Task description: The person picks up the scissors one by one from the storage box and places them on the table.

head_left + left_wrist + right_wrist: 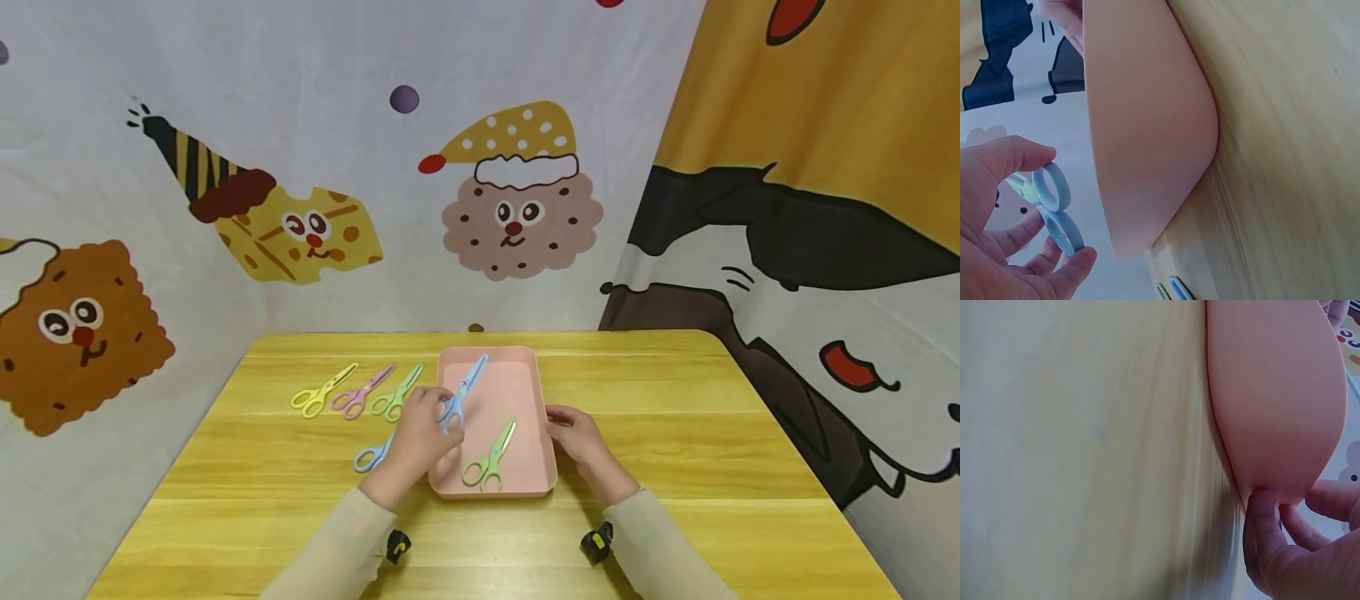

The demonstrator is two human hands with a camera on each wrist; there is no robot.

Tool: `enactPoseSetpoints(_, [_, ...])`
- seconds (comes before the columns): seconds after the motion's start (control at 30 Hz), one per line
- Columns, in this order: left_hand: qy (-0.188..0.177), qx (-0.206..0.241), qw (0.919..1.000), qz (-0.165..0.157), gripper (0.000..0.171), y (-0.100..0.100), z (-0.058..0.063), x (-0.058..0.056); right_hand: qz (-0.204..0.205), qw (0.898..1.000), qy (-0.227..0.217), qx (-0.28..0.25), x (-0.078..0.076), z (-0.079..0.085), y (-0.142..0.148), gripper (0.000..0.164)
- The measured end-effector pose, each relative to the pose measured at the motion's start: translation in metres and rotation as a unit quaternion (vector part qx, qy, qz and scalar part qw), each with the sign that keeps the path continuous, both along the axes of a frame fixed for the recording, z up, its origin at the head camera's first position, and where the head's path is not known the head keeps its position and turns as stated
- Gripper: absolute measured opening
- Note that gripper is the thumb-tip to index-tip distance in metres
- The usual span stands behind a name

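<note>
My left hand holds blue scissors by their ring handles, raised over the pink tray with the blades pointing away. In the left wrist view, thumb and fingertips pinch the pale blue rings from both ends. Inside the tray, near its front, lies a pair of light green scissors. At the tray's right side, my right hand grips the wall, fingertips against the outside and thumb at the rim, as the right wrist view shows.
Left of the tray, yellow, pink and green scissors lie in a row on the wooden table. Another blue pair lies nearer, partly hidden by the left hand. A cartoon-printed cloth hangs behind.
</note>
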State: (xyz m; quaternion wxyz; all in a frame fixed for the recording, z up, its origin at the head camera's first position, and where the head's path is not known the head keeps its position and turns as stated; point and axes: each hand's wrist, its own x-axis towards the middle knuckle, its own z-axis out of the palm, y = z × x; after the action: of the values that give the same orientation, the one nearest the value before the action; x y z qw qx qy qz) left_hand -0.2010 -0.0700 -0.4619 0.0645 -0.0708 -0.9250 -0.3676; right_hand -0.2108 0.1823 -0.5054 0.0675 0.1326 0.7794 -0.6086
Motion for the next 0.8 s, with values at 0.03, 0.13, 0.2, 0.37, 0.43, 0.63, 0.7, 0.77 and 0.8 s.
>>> enactPoseSetpoints(0.03, [0.0,0.0,1.0,-0.001,0.049,0.0,0.0,0.0,0.0,1.0,0.0,0.001,0.0,0.0,0.0,0.035])
enactPoseSetpoints(0.13, [-0.001,0.002,1.0,-0.001,0.049,-0.002,0.001,0.001,0.0,1.0,-0.001,-0.003,0.0,-0.001,0.0,0.035])
enactPoseSetpoints(0.2, [-0.009,0.008,0.9999,0.002,0.05,-0.002,0.001,0.0,0.0,1.0,0.0,-0.008,0.0,-0.001,0.0,0.035])
enactPoseSetpoints(0.37, [-0.013,0.023,0.9997,0.003,0.052,-0.004,0.002,0.0,-0.004,1.0,0.002,-0.018,0.0,-0.002,-0.001,0.036])
enactPoseSetpoints(0.43, [-0.006,0.026,0.9996,0.0,0.052,-0.005,0.001,0.0,-0.006,1.0,0.003,-0.02,0.001,-0.002,-0.002,0.037])
enactPoseSetpoints(0.63, [0.001,0.021,0.9998,0.0,0.054,-0.01,0.0,0.001,-0.013,1.0,0.013,-0.026,0.001,-0.001,-0.004,0.038])
enactPoseSetpoints(0.7, [-0.002,0.018,0.9998,0.003,0.055,-0.012,-0.001,0.001,-0.012,0.999,0.015,-0.028,0.001,-0.001,-0.004,0.038])
enactPoseSetpoints(0.77, [-0.004,0.017,0.9998,0.007,0.056,-0.014,0.0,0.002,-0.012,0.999,0.018,-0.03,0.001,0.0,-0.005,0.038])
enactPoseSetpoints(0.8, [-0.003,0.016,0.9998,0.008,0.056,-0.015,0.001,0.002,-0.012,0.999,0.018,-0.03,0.001,0.0,-0.005,0.038])
